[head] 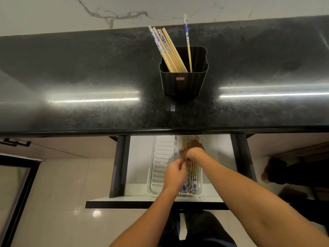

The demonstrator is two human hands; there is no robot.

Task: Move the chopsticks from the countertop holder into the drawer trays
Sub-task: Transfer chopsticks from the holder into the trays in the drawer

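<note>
A black holder (183, 82) stands on the dark countertop (89, 77) with several wooden chopsticks (169, 50) leaning left in it and one blue-patterned chopstick (187, 41) upright. Below, the open drawer (138, 166) holds a white slotted tray (162, 157) on the left and a second tray with several chopsticks (193, 177) beside it. My right hand (193, 151) reaches into the drawer, its fingers closed around chopsticks in that tray. My left hand (175, 173) pinches their near part, just in front of the right hand.
The drawer's black front edge (142, 205) juts toward me over a pale tiled floor (62, 202). A marble wall (106, 11) backs the counter. Dark cabinet frames (17, 175) stand at the left, and a dark shape (293, 173) sits at the right.
</note>
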